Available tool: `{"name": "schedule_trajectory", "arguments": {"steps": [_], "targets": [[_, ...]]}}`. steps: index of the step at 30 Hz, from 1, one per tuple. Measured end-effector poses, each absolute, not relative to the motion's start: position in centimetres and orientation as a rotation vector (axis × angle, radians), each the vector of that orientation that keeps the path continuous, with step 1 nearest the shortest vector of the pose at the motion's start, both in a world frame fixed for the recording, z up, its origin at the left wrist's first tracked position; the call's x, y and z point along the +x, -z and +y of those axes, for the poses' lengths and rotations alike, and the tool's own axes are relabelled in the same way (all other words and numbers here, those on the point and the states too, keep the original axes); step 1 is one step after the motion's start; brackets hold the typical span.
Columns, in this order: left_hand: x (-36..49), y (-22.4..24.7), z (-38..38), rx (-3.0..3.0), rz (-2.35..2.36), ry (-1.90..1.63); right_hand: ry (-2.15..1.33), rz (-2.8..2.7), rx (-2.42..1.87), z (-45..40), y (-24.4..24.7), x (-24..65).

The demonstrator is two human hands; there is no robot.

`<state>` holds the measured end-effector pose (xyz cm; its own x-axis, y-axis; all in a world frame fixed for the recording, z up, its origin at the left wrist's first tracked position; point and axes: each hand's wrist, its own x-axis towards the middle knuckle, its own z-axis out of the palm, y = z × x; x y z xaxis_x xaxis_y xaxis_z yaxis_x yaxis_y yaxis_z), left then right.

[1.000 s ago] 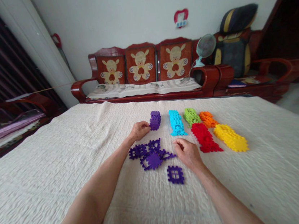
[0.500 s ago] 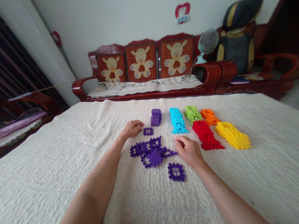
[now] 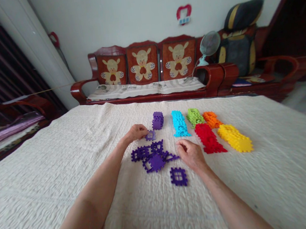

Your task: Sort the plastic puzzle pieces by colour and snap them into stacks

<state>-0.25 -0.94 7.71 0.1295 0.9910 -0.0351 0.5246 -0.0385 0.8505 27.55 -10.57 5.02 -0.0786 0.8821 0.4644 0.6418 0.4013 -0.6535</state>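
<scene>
My left hand [image 3: 138, 132] pinches the edge of a small purple window-shaped piece [image 3: 150, 135], just in front of the overlapped row of purple pieces [image 3: 158, 120]. Loose purple pieces [image 3: 156, 162] lie in a heap between my hands, with a purple square frame [image 3: 179, 176] nearer to me. My right hand [image 3: 188, 151] is closed beside the heap's right end; whatever its fingertips hold, if anything, is hidden. Rows of light blue [image 3: 179, 123], green [image 3: 195, 117], orange [image 3: 211, 119], red [image 3: 208, 138] and yellow pieces [image 3: 234, 138] lie to the right.
A cream quilted cloth [image 3: 112, 216] covers the table. Beyond its far edge stands a red-brown wooden sofa [image 3: 83, 89] with bear cushions [image 3: 143, 63]. A small fan [image 3: 209, 44] and a chair with a dark padded cover [image 3: 237, 54] are at the back right.
My left hand has reached the small purple window piece, which now looks slightly tilted and paler. My right hand keeps its place by the heap. The whole view has shifted a little.
</scene>
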Motion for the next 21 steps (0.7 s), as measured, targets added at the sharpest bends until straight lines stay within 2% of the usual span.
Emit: {"name": "schedule_trajectory", "arguments": {"steps": [9, 21], "targets": [[2.4, -7.1, 0.8, 1.455, 1.309, -1.140, -0.357, -1.806, -1.338, -10.5, -4.6, 27.5], [2.9, -6.0, 1.9, 1.537, 1.350, -1.303, -0.345, -1.801, -1.328, -10.6, -4.6, 27.4]]}}
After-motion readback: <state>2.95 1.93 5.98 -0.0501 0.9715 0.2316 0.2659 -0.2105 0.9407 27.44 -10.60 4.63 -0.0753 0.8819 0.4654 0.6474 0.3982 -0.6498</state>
